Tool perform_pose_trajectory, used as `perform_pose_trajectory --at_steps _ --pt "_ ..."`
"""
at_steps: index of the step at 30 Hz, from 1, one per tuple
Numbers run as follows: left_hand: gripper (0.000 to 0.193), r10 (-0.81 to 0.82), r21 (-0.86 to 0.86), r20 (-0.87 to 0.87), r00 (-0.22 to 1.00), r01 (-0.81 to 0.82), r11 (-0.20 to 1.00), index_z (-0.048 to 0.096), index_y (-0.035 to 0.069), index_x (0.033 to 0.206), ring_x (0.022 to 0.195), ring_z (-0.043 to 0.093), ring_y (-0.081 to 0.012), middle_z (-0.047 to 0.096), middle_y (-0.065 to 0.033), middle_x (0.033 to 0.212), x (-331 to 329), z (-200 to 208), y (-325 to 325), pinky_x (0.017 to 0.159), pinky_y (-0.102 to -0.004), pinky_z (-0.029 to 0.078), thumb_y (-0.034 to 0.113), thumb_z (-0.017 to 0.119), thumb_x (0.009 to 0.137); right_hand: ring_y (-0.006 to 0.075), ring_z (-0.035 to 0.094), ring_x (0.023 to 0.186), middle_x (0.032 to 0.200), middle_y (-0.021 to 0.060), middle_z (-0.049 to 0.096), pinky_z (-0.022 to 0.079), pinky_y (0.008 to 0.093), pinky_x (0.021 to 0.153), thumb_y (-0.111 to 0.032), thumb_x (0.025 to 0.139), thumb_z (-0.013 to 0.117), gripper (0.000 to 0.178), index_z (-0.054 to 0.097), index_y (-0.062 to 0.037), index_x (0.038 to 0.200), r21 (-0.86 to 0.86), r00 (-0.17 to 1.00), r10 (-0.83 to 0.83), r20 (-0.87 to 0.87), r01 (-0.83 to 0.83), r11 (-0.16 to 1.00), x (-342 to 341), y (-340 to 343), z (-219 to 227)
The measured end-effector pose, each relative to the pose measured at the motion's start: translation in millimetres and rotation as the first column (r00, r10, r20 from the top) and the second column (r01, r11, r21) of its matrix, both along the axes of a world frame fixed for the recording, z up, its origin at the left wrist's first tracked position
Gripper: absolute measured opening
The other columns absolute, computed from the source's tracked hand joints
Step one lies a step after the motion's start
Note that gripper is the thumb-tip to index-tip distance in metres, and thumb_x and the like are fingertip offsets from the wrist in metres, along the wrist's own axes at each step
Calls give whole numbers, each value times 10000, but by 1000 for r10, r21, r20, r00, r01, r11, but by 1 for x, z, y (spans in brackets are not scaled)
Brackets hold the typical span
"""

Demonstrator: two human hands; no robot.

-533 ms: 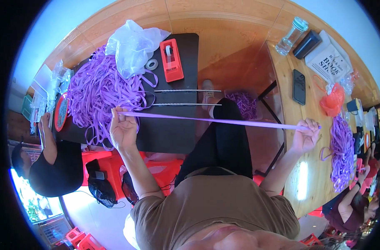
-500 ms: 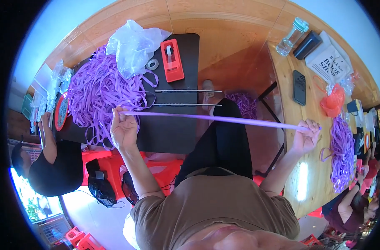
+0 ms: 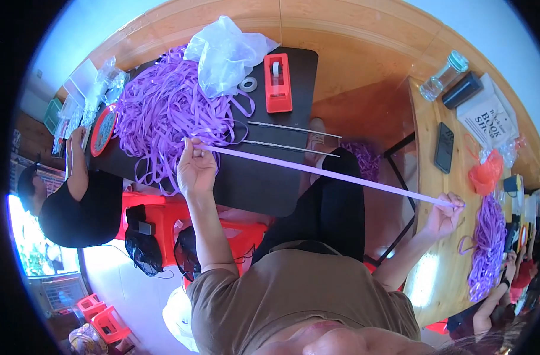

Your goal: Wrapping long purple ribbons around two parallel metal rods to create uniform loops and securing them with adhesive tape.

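A purple ribbon (image 3: 317, 171) is stretched taut between my two hands, slanting down toward the right. My left hand (image 3: 196, 168) pinches one end beside a big heap of purple ribbon (image 3: 169, 106) on the dark table. At the wooden table's near-left edge, my right hand (image 3: 445, 216) pinches the other end. Two thin twisted metal rods (image 3: 293, 129) stick out over the dark table's right edge, just beyond the ribbon. A red tape dispenser (image 3: 277, 83) stands behind them, with a small tape roll (image 3: 248, 84) to its left.
A clear plastic bag (image 3: 222, 56) lies on the heap. The wooden table (image 3: 427, 148) holds a phone (image 3: 444, 148), a water bottle (image 3: 444, 76), a red plastic bag (image 3: 486, 173) and a ribbon bundle (image 3: 487, 248). At left, a person in black (image 3: 83, 207) works near a red-rimmed tray (image 3: 104, 130).
The view has turned, so the tables shift within it. My right hand sits lower and the ribbon slopes more steeply; both hands still hold it taut.
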State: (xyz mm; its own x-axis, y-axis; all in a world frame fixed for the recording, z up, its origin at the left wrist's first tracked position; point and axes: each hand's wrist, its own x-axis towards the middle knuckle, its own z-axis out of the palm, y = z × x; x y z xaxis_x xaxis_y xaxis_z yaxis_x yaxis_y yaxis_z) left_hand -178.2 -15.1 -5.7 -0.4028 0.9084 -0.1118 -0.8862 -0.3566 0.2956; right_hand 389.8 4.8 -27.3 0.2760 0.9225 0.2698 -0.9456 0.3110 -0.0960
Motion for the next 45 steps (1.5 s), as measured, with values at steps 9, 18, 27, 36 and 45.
perform_pose_trajectory --at_steps 9,18,27,36,45 --pt "123 -86 84 66 994 80 993 552 1 975 775 629 -238 620 -110 879 -9 -12 4 492 -222 455 119 550 939 141 388 703 854 97 480 343 242 621 -16 876 574 62 526 13 902 -7 1000 11 -25 -11 1000 -7 -1 6" --pt "119 94 -75 -103 990 -102 992 563 -17 1029 957 633 -309 625 -179 1036 7 -4 5 760 -288 558 28 536 922 164 430 762 847 104 487 354 268 664 -37 883 579 76 536 23 865 -6 999 2 42 -2 1000 4 -1 -4" --pt "163 117 59 -202 972 -107 993 587 36 1060 976 639 -295 641 -148 1066 -8 -27 3 624 -221 520 0 547 907 169 433 759 854 108 494 352 270 654 -62 897 560 95 537 27 876 -22 998 -29 51 30 999 -7 0 3" --pt "152 84 74 -99 992 -77 994 598 33 1055 961 611 -252 637 -107 1000 -7 -24 6 749 -293 510 23 549 911 168 433 747 851 111 499 356 275 655 -60 895 565 92 540 28 881 -23 999 -6 48 7 1000 -5 1 0" --pt "174 10 194 -36 999 -3 981 612 37 1074 938 566 -244 628 -97 982 -7 -19 5 753 -297 483 34 551 911 173 445 766 850 98 499 369 288 687 -66 894 571 92 539 19 876 -32 1000 -2 31 2 999 -5 0 1"
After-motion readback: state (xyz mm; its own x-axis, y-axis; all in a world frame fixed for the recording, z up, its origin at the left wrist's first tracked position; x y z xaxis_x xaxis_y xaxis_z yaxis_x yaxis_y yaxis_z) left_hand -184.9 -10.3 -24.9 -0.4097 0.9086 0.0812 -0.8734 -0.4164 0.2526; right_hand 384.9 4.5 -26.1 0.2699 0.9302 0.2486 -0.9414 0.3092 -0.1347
